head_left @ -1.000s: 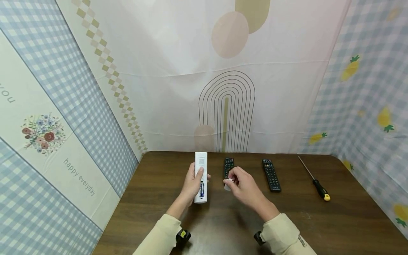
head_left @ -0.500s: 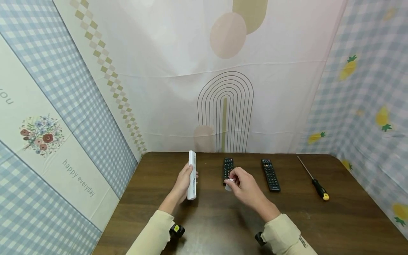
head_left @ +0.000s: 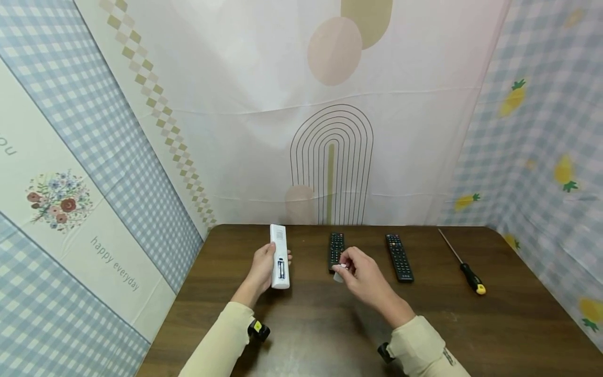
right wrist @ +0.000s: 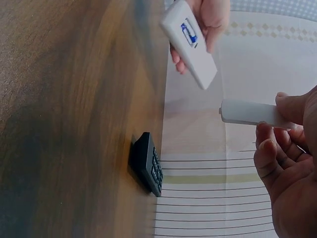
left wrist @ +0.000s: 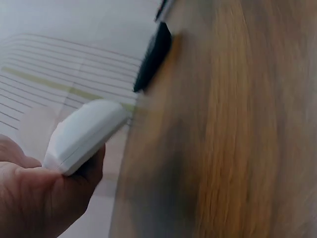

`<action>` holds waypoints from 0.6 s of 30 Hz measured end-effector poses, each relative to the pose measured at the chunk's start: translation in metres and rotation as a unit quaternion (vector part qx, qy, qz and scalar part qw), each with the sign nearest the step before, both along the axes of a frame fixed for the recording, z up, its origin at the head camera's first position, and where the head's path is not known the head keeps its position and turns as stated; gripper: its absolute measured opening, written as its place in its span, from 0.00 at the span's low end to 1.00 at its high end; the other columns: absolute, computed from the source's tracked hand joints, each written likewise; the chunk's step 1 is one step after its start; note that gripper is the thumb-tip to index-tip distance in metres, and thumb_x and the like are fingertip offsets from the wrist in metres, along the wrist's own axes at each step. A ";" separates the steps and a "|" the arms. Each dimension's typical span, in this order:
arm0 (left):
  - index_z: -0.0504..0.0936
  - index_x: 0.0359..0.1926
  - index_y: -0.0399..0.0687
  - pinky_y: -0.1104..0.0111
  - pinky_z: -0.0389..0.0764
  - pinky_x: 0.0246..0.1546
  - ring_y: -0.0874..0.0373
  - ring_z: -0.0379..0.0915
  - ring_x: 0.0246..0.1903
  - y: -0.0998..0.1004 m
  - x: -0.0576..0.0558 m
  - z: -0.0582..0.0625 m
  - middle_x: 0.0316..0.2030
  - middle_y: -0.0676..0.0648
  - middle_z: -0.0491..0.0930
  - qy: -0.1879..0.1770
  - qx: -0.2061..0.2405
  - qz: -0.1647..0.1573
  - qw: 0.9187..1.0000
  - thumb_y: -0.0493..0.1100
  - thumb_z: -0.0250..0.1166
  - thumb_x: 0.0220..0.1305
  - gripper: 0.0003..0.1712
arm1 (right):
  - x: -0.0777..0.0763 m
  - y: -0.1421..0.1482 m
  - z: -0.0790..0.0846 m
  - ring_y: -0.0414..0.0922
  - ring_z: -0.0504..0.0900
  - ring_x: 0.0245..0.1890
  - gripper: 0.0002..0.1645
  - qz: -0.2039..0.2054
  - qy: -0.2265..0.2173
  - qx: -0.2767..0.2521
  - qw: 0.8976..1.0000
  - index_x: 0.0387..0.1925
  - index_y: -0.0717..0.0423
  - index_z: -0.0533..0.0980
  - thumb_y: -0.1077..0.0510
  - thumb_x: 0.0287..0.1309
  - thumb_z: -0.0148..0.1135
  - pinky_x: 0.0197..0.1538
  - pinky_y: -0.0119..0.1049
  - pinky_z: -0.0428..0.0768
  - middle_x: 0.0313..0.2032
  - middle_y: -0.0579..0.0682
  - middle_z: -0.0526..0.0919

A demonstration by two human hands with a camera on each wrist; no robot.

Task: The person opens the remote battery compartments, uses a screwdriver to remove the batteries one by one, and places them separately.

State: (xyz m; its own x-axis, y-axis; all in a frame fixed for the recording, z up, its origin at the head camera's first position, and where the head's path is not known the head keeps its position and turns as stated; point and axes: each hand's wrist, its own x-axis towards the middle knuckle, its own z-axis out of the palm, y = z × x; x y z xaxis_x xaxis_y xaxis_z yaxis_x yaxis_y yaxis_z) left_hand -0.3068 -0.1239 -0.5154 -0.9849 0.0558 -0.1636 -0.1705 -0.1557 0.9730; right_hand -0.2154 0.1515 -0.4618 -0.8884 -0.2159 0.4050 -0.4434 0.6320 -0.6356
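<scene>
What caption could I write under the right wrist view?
Right hand pinches a white battery cover; left hand holds a white remote control, battery compartment uncovered.

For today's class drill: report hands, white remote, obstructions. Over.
Left hand grips white remote, battery showing. Right hand pinches white piece. Black remote beyond right hand, likely not obstructing.

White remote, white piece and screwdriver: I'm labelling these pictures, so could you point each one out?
White remote (head_left: 280,251): head view, on the plain middle of its back.
White piece (right wrist: 249,112): right wrist view, midway along its exposed length.
Screwdriver (head_left: 467,273): head view, on the black part of its handle.
</scene>
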 end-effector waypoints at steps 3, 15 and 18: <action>0.63 0.74 0.23 0.60 0.89 0.47 0.53 0.86 0.41 -0.001 -0.011 -0.004 0.58 0.22 0.79 -0.010 -0.002 0.014 1.000 0.45 0.39 0.88 0.30 | 0.000 0.001 0.000 0.36 0.73 0.32 0.13 -0.002 0.001 -0.001 1.000 0.38 0.53 0.76 0.60 0.64 0.76 0.34 0.27 0.77 0.34 0.46 0.78; 0.81 0.56 0.26 0.70 0.78 0.37 0.56 0.77 0.36 0.003 -0.039 -0.022 0.36 0.43 0.81 0.009 -0.211 0.086 0.974 0.44 0.55 0.82 0.21 | 0.001 0.002 -0.001 0.36 0.73 0.29 0.12 0.004 -0.011 -0.007 1.000 0.38 0.52 0.76 0.58 0.67 0.74 0.30 0.28 0.76 0.31 0.45 0.78; 0.82 0.56 0.27 0.70 0.77 0.35 0.56 0.77 0.35 0.003 -0.042 -0.022 0.35 0.43 0.81 0.010 -0.225 0.094 0.970 0.44 0.56 0.81 0.22 | 0.002 0.002 -0.001 0.36 0.73 0.28 0.11 0.002 -0.022 -0.009 1.000 0.39 0.52 0.76 0.57 0.68 0.73 0.29 0.29 0.75 0.30 0.45 0.78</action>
